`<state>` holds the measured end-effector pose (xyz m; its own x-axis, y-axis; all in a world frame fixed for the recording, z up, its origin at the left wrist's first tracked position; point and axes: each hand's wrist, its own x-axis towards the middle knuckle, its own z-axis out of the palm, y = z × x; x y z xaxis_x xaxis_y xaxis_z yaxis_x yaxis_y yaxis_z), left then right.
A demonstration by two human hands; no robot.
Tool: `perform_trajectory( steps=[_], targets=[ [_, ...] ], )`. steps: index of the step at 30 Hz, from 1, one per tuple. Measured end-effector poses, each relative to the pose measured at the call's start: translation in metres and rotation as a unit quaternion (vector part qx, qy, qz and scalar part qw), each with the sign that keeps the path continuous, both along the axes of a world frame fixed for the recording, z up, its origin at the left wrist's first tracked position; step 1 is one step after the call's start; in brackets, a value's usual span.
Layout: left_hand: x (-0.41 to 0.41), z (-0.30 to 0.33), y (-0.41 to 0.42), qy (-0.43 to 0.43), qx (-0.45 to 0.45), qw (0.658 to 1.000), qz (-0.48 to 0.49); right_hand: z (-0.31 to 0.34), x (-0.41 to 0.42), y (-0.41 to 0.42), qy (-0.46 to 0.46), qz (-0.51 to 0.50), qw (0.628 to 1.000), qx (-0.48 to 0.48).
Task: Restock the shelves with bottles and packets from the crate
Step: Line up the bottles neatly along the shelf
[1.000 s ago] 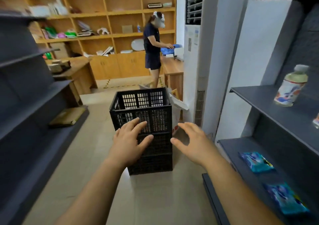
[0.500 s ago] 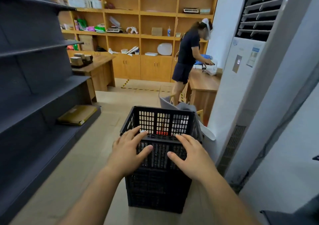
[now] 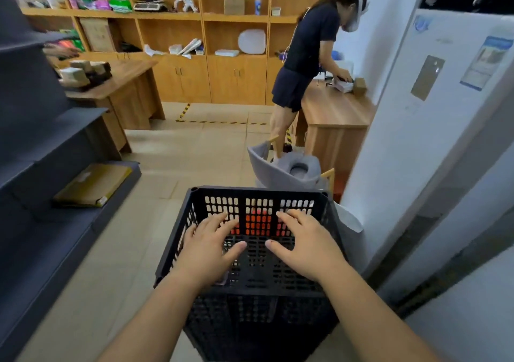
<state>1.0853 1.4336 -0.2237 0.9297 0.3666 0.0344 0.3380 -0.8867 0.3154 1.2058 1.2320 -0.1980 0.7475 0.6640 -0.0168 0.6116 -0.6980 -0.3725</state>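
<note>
Both hands have closed in on the crate since half a second ago, when they hung just short of its near rim; the view has tipped down with them and I now look straight into the open top.

On the left stand my dark shelves (image 3: 50,144), with a flat brown packet (image 3: 91,185) lying on the lowest tier. A white cabinet unit (image 3: 434,128) fills the right side. At the far end a person in dark clothes (image 3: 306,53) bends over a wooden desk (image 3: 333,111).

Near centre sits the black crate (image 3: 258,195) on the floor, upright, its mouth facing me. Something red-orange (image 3: 258,220) shows through the far wall's slots; whether it is bottle or packet I cannot tell.

My left hand (image 3: 207,250) and right hand (image 3: 308,246) hover above the opening, fingers spread wide and straight, holding nothing.

What the reach turns on, I judge: the stock lies straight below and slightly beyond both palms, between them, so neither hand is clearly nearer and the move is a plain downward dip
</note>
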Motion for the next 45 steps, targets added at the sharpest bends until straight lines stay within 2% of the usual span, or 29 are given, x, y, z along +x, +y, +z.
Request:
perform_trajectory(
  steps=[7,11,18,26,31,39,45],
  targets=[
    [0.084,-0.04,0.044,0.068,-0.02,0.997,0.039,-0.051,0.091,0.049,0.053,0.021,0.998,-0.03],
    [0.105,-0.073,0.069,0.117,-0.033,0.991,0.058,-0.083,0.127,0.074,0.08,0.041,0.993,-0.074],
    [0.112,-0.135,0.1,0.218,-0.079,0.972,0.048,-0.143,0.142,0.098,0.16,0.048,0.976,-0.137],
    [0.111,-0.182,0.103,0.328,-0.019,0.945,-0.009,-0.181,0.137,0.108,0.212,0.004,0.965,-0.156],
    [0.109,-0.185,0.104,0.311,0.018,0.95,-0.007,-0.189,0.129,0.107,0.209,-0.011,0.966,-0.152],
    [0.106,-0.184,0.1,0.269,-0.004,0.963,0.011,-0.185,0.118,0.1,0.195,-0.01,0.968,-0.156],
    [0.112,-0.145,0.091,0.233,0.009,0.972,0.029,-0.159,0.115,0.09,0.169,0.0,0.976,-0.139]
  ],
)
